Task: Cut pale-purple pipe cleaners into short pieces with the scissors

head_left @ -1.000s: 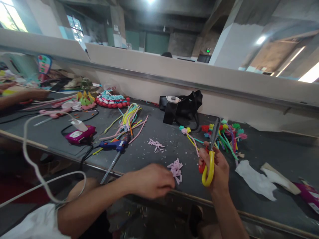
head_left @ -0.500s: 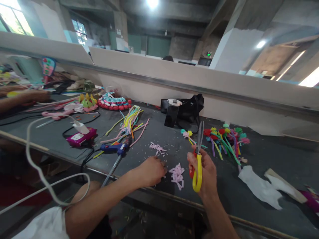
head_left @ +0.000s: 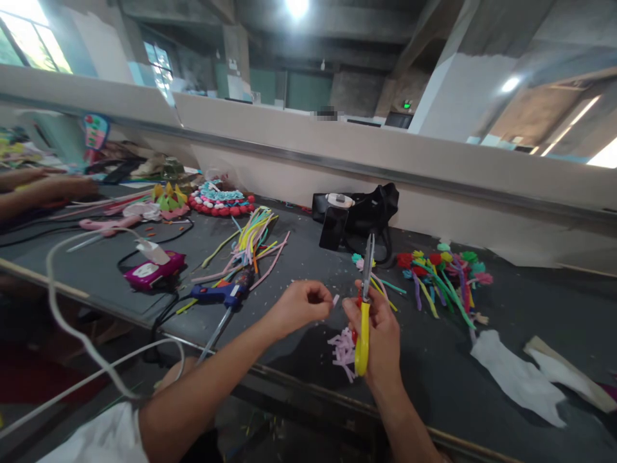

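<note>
My left hand is raised over the table, its thumb and fingers pinched on a small lilac strip that sticks out at the fingertips. My right hand grips scissors with yellow and red handles, blades upward and close together. The strip is near the scissors but apart from the blades. Below, between the hands, lies a heap of short lilac pieces, partly covered by my right hand. Behind the scissors are small pompom flowers on fuzzy stems.
Fuzzy stems, a blue glue gun and a purple power socket lie to the left. A phone leans before a black bag. Right are colourful flowers and white sheet material. A co-worker's hands are far left.
My left hand has risen from the table and moved towards the scissors, with a lilac strip now showing in its fingertips. My right hand has shifted left with the scissors.
</note>
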A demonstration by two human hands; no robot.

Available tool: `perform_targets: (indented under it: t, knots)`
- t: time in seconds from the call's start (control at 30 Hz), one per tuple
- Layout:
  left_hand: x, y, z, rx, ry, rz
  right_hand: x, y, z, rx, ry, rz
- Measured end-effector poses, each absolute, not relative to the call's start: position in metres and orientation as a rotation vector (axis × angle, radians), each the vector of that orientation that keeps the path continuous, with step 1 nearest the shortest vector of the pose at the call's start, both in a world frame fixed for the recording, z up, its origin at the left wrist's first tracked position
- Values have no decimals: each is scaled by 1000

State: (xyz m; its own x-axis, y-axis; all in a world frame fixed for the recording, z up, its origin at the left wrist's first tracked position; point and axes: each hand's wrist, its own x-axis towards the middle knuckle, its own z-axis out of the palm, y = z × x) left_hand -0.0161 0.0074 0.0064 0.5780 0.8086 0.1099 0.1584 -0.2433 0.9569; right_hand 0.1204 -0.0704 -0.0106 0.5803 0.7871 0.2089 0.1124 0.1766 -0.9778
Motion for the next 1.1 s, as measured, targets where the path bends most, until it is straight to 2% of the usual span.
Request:
perform_targets:
  t: [0.13,0.57,0.8,1.1]
  knots:
    - [-6,4,6,1400,750,806,119,-70,-11,-1276,-773,715]
    - [7,-5,-1,1317,630,713,127,-74,-12,-1304,-850,576]
    - [7,-7,4,1219,610,856,123,-78,-6,-1362,-848,504]
    - [-2,5,10,936,549,985,117,-87,-28,-1585,-1358,279]
